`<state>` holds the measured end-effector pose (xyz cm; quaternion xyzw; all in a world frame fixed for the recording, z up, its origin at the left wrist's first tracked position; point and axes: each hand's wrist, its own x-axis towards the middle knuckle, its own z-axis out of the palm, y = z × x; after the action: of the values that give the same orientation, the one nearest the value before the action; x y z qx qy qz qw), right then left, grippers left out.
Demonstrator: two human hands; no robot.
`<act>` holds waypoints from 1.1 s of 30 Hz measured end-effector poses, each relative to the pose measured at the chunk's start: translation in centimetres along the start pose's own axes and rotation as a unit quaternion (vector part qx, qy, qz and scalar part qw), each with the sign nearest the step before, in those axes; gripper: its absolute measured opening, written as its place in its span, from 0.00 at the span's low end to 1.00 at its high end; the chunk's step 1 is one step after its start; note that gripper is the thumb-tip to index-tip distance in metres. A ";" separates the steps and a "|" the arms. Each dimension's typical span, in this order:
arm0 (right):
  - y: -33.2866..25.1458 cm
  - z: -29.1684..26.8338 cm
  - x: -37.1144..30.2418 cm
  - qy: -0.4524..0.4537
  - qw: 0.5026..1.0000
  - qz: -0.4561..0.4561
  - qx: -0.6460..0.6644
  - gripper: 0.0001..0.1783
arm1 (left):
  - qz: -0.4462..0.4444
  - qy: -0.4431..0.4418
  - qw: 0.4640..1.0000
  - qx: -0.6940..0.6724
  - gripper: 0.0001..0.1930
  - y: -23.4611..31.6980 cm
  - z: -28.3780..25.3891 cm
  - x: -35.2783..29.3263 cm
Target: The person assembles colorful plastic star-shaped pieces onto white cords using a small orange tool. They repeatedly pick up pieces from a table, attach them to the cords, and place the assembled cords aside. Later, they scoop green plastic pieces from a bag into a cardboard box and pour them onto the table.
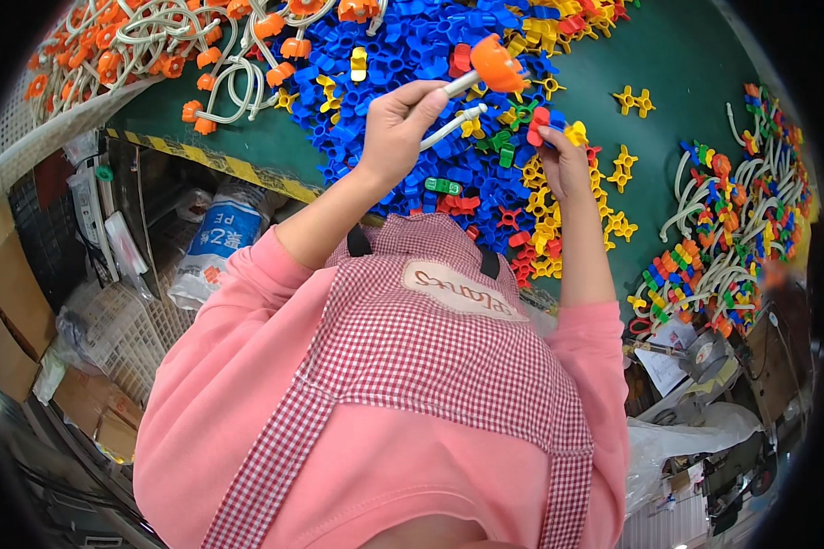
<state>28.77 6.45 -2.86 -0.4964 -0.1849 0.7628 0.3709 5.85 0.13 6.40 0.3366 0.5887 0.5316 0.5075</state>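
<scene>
My left hand (398, 128) is closed on a cream cord (460, 85), gripping it just below an orange scalloped cup (498, 66) at its end. The cord's other end (470, 113) sticks out below my fingers, pointing right. My right hand (568, 167) pinches small plastic pieces: a red one (540, 126) facing the cord and a yellow one (575, 134), with blue between them. Both hands are raised over a heap of loose blue pieces (375, 114). Yellow pieces (542, 203) lie under my right wrist, mixed with some red and green ones.
Cords with orange cups (146, 46) are piled at the far left. On the right lies a pile of cords strung with coloured pieces (732, 229). The green tabletop (687, 64) has a yellow-black striped edge (220, 165). Below it, a white-and-blue bag (220, 238) stands at left.
</scene>
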 end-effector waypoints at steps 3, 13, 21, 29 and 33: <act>-0.8 1.2 -2.2 -0.011 0.993 0.068 0.094 0.12 | -0.015 -0.039 0.999 -0.027 0.12 -0.5 0.2 0.0; -2.1 2.9 -3.9 -0.083 0.935 -0.073 -0.336 0.12 | 0.058 -0.153 0.986 -0.018 0.12 0.8 -0.7 0.4; -3.6 3.1 -5.0 -0.090 0.855 -0.187 -0.476 0.23 | 0.023 -0.188 0.977 -0.097 0.11 1.5 -0.6 0.7; -4.9 6.0 -8.0 -0.204 0.804 -0.110 -0.548 0.25 | 0.069 -0.262 0.959 -0.085 0.11 1.2 0.2 -0.1; -3.6 3.3 -7.2 -0.147 0.896 -0.219 -0.356 0.21 | 0.013 -0.183 0.937 -0.297 0.14 1.0 0.2 0.4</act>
<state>28.86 3.75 5.42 -0.4245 -0.6006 0.6099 0.2952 5.80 0.75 7.30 0.2695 0.2962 0.6180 0.6765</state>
